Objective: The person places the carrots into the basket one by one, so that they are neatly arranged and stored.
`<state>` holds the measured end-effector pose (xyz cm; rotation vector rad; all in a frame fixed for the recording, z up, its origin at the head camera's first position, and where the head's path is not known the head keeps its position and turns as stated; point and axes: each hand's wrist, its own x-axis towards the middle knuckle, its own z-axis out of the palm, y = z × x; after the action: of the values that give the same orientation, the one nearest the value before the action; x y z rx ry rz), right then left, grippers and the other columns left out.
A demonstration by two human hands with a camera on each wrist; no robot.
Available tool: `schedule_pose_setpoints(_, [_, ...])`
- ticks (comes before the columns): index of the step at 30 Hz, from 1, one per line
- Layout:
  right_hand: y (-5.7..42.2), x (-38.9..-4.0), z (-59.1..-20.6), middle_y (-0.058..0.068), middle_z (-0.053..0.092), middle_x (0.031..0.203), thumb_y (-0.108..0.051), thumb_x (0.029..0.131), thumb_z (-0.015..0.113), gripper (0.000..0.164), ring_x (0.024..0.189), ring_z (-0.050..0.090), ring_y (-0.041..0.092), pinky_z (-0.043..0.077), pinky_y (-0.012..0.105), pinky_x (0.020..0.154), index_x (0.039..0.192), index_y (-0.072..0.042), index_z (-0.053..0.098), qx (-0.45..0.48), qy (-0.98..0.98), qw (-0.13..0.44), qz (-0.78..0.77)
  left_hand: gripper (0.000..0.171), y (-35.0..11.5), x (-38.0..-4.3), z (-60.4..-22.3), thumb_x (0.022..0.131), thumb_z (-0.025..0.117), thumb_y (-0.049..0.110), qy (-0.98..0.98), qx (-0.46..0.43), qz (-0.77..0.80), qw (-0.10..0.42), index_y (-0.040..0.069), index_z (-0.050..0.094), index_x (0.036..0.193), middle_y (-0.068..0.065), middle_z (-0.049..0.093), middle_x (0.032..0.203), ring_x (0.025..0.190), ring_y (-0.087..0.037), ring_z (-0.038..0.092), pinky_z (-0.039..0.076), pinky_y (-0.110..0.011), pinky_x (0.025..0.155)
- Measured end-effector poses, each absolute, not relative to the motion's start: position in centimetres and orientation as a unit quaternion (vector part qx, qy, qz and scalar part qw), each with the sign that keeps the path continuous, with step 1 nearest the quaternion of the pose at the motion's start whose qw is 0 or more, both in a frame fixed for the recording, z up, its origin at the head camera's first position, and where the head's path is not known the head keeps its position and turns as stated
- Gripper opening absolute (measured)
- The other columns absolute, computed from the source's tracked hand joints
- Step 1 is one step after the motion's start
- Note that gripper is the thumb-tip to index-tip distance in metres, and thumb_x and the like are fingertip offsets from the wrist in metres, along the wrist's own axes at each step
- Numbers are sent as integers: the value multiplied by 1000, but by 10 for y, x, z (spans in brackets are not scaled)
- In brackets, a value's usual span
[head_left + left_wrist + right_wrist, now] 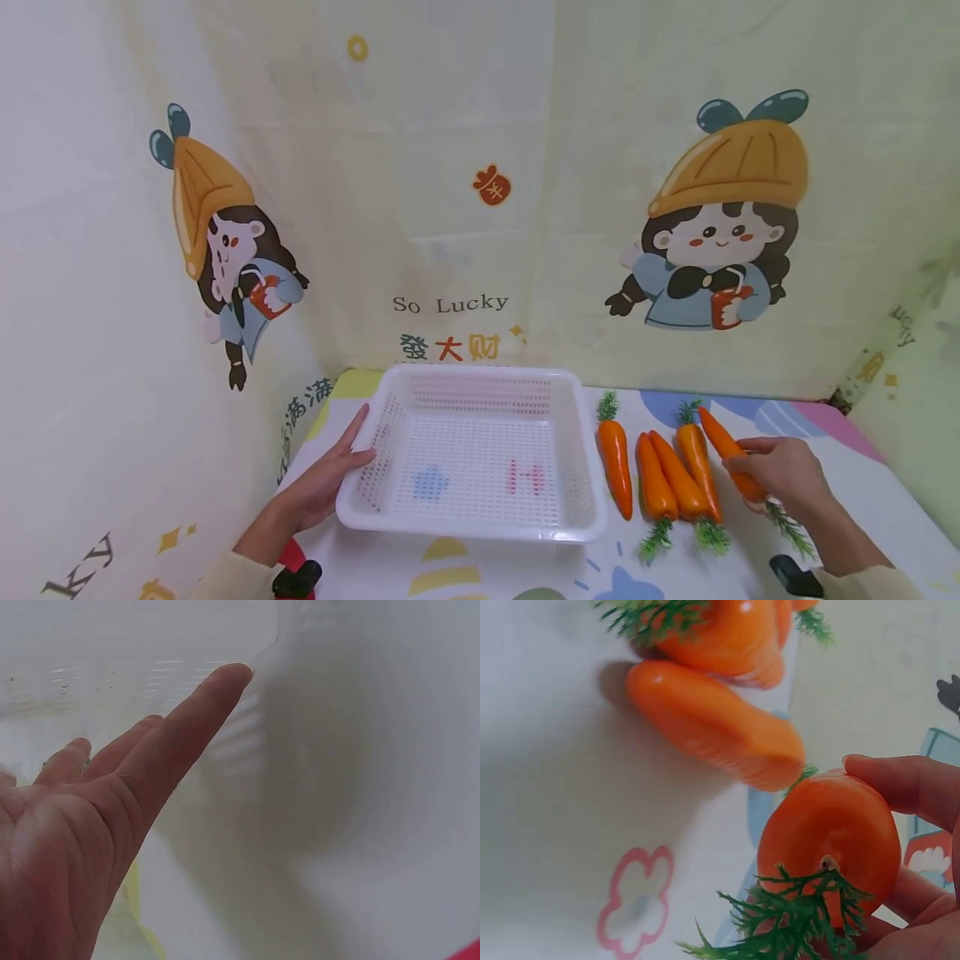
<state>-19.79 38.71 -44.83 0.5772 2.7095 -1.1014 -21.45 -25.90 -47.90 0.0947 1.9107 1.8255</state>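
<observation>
A white plastic basket (pixel 480 533) with slotted walls stands in the middle of the table in the head view, nothing inside it. My left hand (pixel 324 483) grips its left rim, thumb over the edge, other fingers along the outer wall; the left wrist view shows those fingers (pixel 187 727) nearly straight against it. On the right, my right hand (pixel 787 475) holds an orange toy carrot (pixel 722 435) between thumb and fingers, tip pointing away and green leaves toward me. Its round leafy end (pixel 832 832) faces the right wrist camera.
Between basket and right hand lie several more carrots: one alone beside the basket (pixel 616 468), the others bunched together (pixel 657 479), pointing different ways. Printed cloth (pixel 480 250) hangs behind and at both sides of the patterned tabletop (pixel 847 492).
</observation>
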Motion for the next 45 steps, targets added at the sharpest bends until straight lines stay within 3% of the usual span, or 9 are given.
schedule_pose_setpoints(9, [371,-203,-436,36,66,114,-26,92,77,64,83,65,23,63,33,67,136,15,56,175,903,86,-383,83,-261,-215,-480,109,51,35,702,20,669,242,56,-12,160,-9,8,177,148,-36,47,52,-46,112])
schedule_pose_setpoints(30, [342,-200,-431,31,69,115,-17,90,79,58,82,66,20,63,35,70,136,13,59,162,894,104,-405,83,-260,-209,-480,110,50,32,690,13,676,258,53,-11,161,-10,6,177,144,-34,50,53,-48,111])
schedule_pose_setpoints(45, [324,-211,-410,28,69,115,-21,91,79,57,84,65,21,62,34,70,135,11,60,133,903,91,-398,82,-257,-215,-477,110,50,34,691,15,679,247,55,-10,161,-9,8,177,147,-38,48,53,-50,111])
